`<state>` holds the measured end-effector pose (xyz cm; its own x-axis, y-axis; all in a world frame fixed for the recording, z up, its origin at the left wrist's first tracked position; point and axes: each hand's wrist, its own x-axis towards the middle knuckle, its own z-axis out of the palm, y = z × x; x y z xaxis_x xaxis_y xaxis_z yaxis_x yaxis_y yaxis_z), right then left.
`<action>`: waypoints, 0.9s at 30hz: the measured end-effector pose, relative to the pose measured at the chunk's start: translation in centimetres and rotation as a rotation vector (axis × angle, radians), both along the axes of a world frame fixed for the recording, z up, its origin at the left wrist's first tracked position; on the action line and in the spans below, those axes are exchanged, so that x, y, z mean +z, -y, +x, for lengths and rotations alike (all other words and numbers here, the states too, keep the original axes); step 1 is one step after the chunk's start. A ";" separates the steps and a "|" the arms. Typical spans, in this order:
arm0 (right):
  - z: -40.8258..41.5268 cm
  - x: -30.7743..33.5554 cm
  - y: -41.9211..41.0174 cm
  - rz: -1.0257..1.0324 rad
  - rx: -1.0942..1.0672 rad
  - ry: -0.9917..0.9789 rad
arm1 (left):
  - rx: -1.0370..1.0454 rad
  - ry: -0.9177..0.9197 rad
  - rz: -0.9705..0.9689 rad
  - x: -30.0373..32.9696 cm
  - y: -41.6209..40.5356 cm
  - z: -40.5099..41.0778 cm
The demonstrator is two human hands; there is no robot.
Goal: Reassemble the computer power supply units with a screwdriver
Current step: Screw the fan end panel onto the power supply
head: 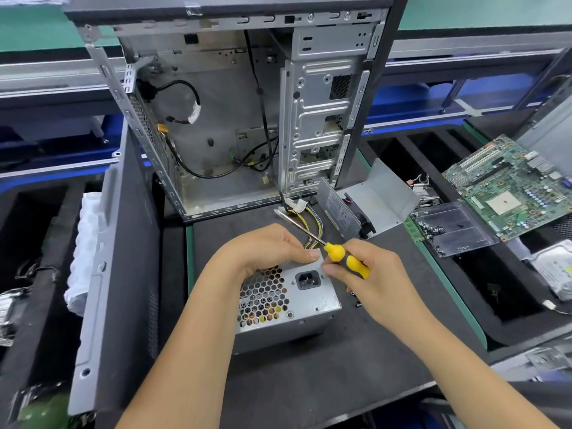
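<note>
Power supply unit (288, 308): no legible markings; right hand (368, 274) grips screwdriver (346, 258).

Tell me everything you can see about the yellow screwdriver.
The screwdriver has a bulbous, glossy yellow handle that looks like plastic and a thin, shiny metal shaft. It lies slanted, the shaft pointing up and to the left over the bundle of wires, the tip near the open computer case. The right hand curls around the handle; the left hand has fingertips close beside it. It hovers just above the gray power supply.
</note>
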<state>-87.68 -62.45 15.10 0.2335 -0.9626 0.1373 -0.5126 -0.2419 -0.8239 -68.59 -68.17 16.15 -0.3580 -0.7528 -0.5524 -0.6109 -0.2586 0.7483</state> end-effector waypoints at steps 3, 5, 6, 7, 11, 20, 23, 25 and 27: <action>0.3 -0.7 -0.4 -0.195 0.042 -0.079 | 0.004 -0.015 -0.035 0.0 -0.1 0.0; 0.3 -1.0 -0.6 -0.299 0.067 -0.172 | -0.021 -0.020 -0.035 0.1 -0.1 0.0; 0.3 -1.1 -0.7 -0.349 0.081 -0.226 | -0.029 -0.026 -0.028 0.2 -0.1 0.0; 0.2 -1.1 -0.7 -0.396 0.096 -0.281 | -0.028 -0.024 -0.019 0.2 -0.1 0.0; -0.1 -0.4 -0.6 -0.552 0.150 -0.488 | -0.024 0.005 0.001 0.3 0.0 0.0; -0.6 -1.9 -1.0 -0.391 0.141 -0.294 | -0.058 -0.077 -0.011 -0.2 0.2 0.1; -0.8 -2.4 -1.1 -0.210 0.103 -0.075 | -0.043 -0.099 -0.030 -0.5 0.1 0.3; -0.9 -2.1 -1.1 -0.047 0.068 0.089 | -0.036 -0.071 -0.033 -0.4 0.2 0.3; -1.0 -1.9 -1.0 0.140 0.030 0.224 | -0.065 -0.041 -0.004 -0.1 0.3 0.4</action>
